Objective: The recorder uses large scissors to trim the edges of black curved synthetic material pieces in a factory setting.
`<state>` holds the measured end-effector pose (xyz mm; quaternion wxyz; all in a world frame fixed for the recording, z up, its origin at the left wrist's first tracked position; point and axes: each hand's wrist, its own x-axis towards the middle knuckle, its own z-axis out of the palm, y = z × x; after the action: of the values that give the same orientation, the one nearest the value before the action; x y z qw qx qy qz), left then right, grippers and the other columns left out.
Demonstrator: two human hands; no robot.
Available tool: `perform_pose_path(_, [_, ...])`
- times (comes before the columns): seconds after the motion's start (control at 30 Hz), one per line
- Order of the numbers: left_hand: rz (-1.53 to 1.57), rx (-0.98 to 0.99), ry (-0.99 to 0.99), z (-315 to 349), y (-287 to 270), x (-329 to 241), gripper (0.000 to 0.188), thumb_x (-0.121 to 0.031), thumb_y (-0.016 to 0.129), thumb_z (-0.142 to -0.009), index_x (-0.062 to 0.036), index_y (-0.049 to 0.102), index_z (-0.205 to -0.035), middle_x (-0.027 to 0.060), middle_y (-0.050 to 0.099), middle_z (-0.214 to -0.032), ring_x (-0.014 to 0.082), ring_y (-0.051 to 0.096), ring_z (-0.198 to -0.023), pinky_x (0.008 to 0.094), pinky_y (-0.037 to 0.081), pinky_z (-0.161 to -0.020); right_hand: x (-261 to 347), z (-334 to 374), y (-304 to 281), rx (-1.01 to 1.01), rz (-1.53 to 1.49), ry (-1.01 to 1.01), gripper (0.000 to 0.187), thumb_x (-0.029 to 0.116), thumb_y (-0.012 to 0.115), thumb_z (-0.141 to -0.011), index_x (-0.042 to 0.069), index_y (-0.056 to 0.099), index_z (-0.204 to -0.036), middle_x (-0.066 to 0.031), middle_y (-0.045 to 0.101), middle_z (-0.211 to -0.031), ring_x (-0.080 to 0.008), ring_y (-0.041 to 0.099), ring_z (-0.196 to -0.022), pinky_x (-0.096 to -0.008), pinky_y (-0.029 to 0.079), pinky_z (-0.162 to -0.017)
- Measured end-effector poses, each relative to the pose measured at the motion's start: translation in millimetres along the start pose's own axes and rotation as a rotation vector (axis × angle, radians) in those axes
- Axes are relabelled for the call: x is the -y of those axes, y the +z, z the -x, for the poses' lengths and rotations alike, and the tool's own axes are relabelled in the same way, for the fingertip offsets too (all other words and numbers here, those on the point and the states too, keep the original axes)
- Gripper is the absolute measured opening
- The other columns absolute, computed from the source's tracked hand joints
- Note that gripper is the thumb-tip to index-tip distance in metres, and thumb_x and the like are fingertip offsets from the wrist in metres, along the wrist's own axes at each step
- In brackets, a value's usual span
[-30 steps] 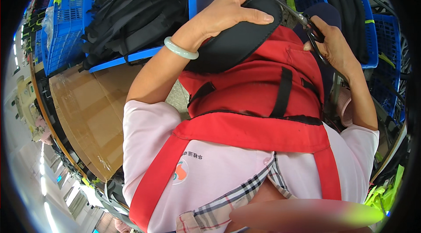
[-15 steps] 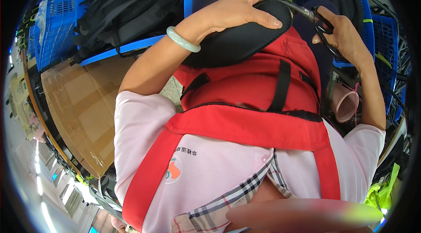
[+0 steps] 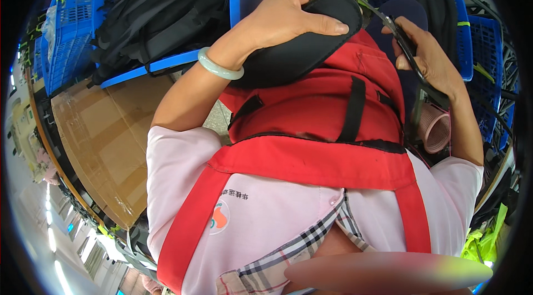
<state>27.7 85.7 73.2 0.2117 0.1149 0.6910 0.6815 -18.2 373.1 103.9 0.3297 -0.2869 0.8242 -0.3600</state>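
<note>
My left hand (image 3: 288, 17) grips a black, rounded padded fabric piece (image 3: 294, 59), its thumb flat on the upper face and the other fingers out of sight behind. Stitching runs along the piece's edge. In my right hand (image 3: 433, 59) is a pair of scissors (image 3: 406, 45) with dark handles. Their blades point up and left, with the tip by the piece's rounded far end. Whether the tip touches the edge I cannot tell. Below the piece lies my red apron (image 3: 311, 109), with black straps on it.
At the upper left a blue crate (image 3: 150, 68) is heaped with black padded pieces (image 3: 166, 14). A cardboard box (image 3: 105, 139) stands nearer on the left. Blue baskets (image 3: 465, 45) with black pieces stand at the right, beside a pink mesh bin (image 3: 435, 128).
My left hand and the black piece have shifted slightly left and up. The scissors have turned in my right hand, their handles now seen more edge-on.
</note>
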Motion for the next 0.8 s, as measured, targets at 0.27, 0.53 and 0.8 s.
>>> perform_pose_path(0.27, [0.108,-0.124,0.057,7.3,-8.3,-3.1,0.017,-0.002,0.073,-0.08,-0.0001,0.069,-0.096,0.0028,0.07,-0.088,0.0078,0.065,-0.079,0.0211,0.052,-0.074,-0.3,0.7,37.2,-0.07,-0.076,-0.048,0.063,0.036,0.08,-0.074,0.0,0.045,-0.113,-0.0068,0.036,-0.072,-0.0159,0.034,-0.067,-0.0283,0.035,-0.06])
perform_pose_path(0.53, [0.165,-0.147,0.061,10.7,-9.5,-3.0,0.02,-0.003,0.074,-0.079,0.0018,0.069,-0.098,0.004,0.07,-0.088,0.0079,0.064,-0.077,0.0209,0.053,-0.073,6.9,-9.8,52.6,-0.123,-0.177,-0.034,0.063,0.042,0.081,-0.072,0.0,0.047,-0.105,-0.0044,0.032,-0.067,-0.0144,0.032,-0.063,-0.0294,0.032,-0.055])
perform_pose_path(0.8, [0.097,-0.135,0.083,9.1,-5.0,-2.9,0.016,-0.004,0.074,-0.08,0.0004,0.069,-0.095,0.0024,0.069,-0.085,0.0068,0.063,-0.077,0.0198,0.052,-0.072,5.6,-4.1,34.9,0.014,-0.197,0.029,0.059,0.051,0.075,-0.076,0.0,0.05,-0.093,-0.0021,0.031,-0.07,-0.0111,0.03,-0.067,-0.0276,0.03,-0.055])
